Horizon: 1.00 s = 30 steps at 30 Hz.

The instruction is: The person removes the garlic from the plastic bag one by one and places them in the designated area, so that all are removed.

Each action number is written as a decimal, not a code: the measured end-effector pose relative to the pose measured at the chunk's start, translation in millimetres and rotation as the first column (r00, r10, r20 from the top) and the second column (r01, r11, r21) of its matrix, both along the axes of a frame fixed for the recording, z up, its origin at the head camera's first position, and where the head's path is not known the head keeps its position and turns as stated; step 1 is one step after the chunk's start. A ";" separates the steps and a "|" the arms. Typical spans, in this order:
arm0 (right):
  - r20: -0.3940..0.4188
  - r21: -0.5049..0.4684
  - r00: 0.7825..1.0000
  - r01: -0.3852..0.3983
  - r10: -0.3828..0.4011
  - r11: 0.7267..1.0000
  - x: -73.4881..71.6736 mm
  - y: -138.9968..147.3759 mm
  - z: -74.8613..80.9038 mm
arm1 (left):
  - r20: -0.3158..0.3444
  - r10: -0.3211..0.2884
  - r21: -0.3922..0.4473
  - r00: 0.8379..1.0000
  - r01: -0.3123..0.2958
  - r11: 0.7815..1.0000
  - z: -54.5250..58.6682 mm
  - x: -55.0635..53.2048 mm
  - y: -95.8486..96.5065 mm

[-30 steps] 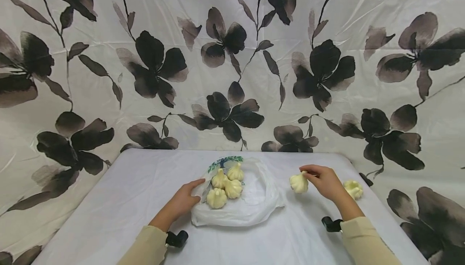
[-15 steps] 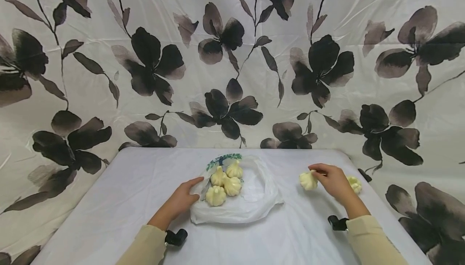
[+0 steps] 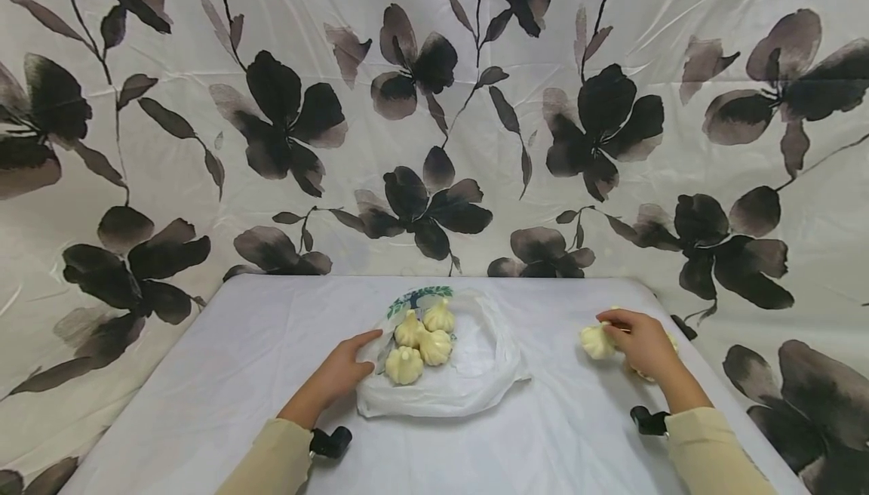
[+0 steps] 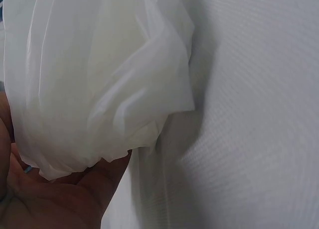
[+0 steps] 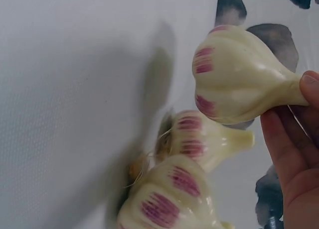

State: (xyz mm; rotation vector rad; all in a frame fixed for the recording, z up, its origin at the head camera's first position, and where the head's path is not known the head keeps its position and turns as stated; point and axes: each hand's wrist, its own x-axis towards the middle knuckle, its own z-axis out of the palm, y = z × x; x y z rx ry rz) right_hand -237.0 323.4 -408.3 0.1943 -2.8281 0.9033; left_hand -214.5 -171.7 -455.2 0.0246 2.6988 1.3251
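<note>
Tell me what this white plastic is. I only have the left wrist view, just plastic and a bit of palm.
Observer: It is a plastic bag lying on the table; four garlic bulbs lie on it.
Operator: Where is the left hand?
Observer: The left hand rests with straight fingers on the bag's edge, beside those bulbs.
Operator: And the right hand?
Observer: The right hand pinches a fifth bulb by its stem, close to two more bulbs lying on the table.
</note>
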 end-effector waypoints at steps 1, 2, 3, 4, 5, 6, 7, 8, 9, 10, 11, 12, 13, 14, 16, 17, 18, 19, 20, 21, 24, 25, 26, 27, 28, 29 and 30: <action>0.004 0.006 1.000 0.006 -0.006 1.000 0.2 1.6 -0.2 | 0.000 -0.001 0.000 1.000 0.001 1.000 -0.2 -0.1 0.1; 0.003 0.013 1.000 0.009 -0.009 1.000 0.5 2.9 -0.3 | 0.000 -0.002 0.001 1.000 0.002 1.000 -0.4 -0.3 0.1; -0.001 0.017 1.000 0.009 -0.009 1.000 0.7 4.2 -0.5 | -0.001 -0.003 0.002 1.000 0.003 1.000 -0.7 -0.6 0.3; -0.004 0.018 1.000 0.009 -0.009 1.000 1.0 5.2 -0.7 | -0.002 -0.003 0.003 1.000 0.003 1.000 -0.6 -0.7 0.5; -0.005 0.020 1.000 0.011 -0.011 1.000 1.2 5.9 -0.9 | -0.003 -0.004 0.002 1.000 0.004 1.000 -1.2 -1.2 0.5; -0.009 0.023 1.000 0.009 -0.009 1.000 1.4 6.5 -1.1 | -0.003 -0.003 0.003 1.000 0.003 1.000 -1.6 -1.5 0.5; -0.009 0.023 1.000 0.009 -0.009 1.000 1.7 7.1 -1.4 | -0.002 -0.002 0.003 1.000 0.002 1.000 -2.2 -1.9 0.5; -0.008 0.022 1.000 0.009 -0.009 1.000 1.8 7.7 -1.9 | -0.002 0.000 0.004 1.000 0.000 1.000 -2.3 -2.2 0.8; -0.005 0.022 1.000 0.010 -0.010 1.000 1.4 8.6 -2.8 | 0.001 0.002 0.005 1.000 -0.002 1.000 -2.4 -2.4 1.1; 0.001 0.022 1.000 0.013 -0.013 1.000 1.4 9.5 -3.5 | 0.004 0.005 0.008 1.000 -0.005 1.000 -2.6 -2.9 1.4; 0.010 0.023 1.000 0.015 -0.015 1.000 1.2 10.4 -4.2 | 0.006 0.007 0.008 1.000 -0.007 1.000 -2.6 -3.4 1.8; 0.019 0.025 1.000 0.018 -0.018 1.000 1.0 11.5 -4.7 | 0.009 0.009 0.004 1.000 -0.009 1.000 -2.7 -3.7 2.2; 0.029 0.028 0.999 0.023 -0.023 0.999 0.8 12.7 -5.1 | 0.012 0.011 0.004 1.000 -0.011 1.000 -2.8 -4.4 2.5; 0.035 0.033 0.999 0.026 -0.027 0.999 0.3 14.0 -5.6 | 0.014 0.013 0.006 1.000 -0.013 1.000 -2.1 -4.8 3.1; 0.044 0.044 0.998 0.036 -0.038 0.998 -0.4 16.2 -5.5 | 0.012 0.016 0.008 1.000 -0.016 1.000 -1.6 -6.1 3.9; 0.048 0.047 0.998 0.037 -0.039 0.998 -0.8 17.4 -5.3 | 0.008 0.016 0.006 1.000 -0.016 1.000 -1.2 -6.4 4.2; 0.049 0.051 0.998 0.041 -0.044 0.998 -1.2 18.1 -5.3 | 0.005 0.016 0.003 1.000 -0.016 1.000 -0.7 -6.7 4.3; 0.050 0.052 0.998 0.043 -0.046 0.998 -1.6 18.7 -5.5 | 0.008 0.019 0.008 1.000 -0.019 1.000 0.1 -6.6 4.6; 0.053 0.054 0.998 0.044 -0.047 0.998 -2.0 19.2 -6.1 | 0.010 0.020 0.005 1.000 -0.020 1.000 0.7 -6.1 4.6; 0.055 0.056 0.997 0.042 -0.046 0.998 -2.1 19.3 -6.7 | 0.012 0.021 0.002 1.000 -0.021 1.000 1.0 -5.5 4.4; 0.053 0.063 0.998 0.034 -0.037 0.997 -2.1 19.3 -10.5 | 0.020 0.022 -0.005 1.000 -0.022 1.000 1.5 -2.6 3.1; 0.047 0.068 0.998 0.029 -0.032 0.997 -1.8 19.2 -11.8 | 0.023 0.023 -0.002 0.999 -0.023 1.000 1.5 -1.5 2.7; 0.042 0.071 0.999 0.026 -0.029 0.997 -1.6 19.1 -13.0 | 0.022 0.021 -0.004 1.000 -0.021 1.000 1.4 -0.6 2.2; 0.034 0.073 0.999 0.023 -0.025 0.997 -1.3 19.0 -13.7 | 0.017 0.018 -0.007 1.000 -0.018 1.000 1.7 0.2 1.9; 0.033 0.071 0.999 0.025 -0.027 0.997 -1.0 18.8 -14.6 | 0.016 0.018 -0.008 1.000 -0.017 1.000 1.6 0.8 1.6; 0.032 0.072 0.999 0.028 -0.030 0.997 -0.4 18.4 -15.1 | 0.017 0.017 -0.008 1.000 -0.017 1.000 1.6 1.3 1.3; 0.033 0.070 0.999 0.027 -0.030 0.997 -0.1 18.2 -15.6 | 0.017 0.017 -0.006 1.000 -0.017 1.000 1.8 1.8 1.3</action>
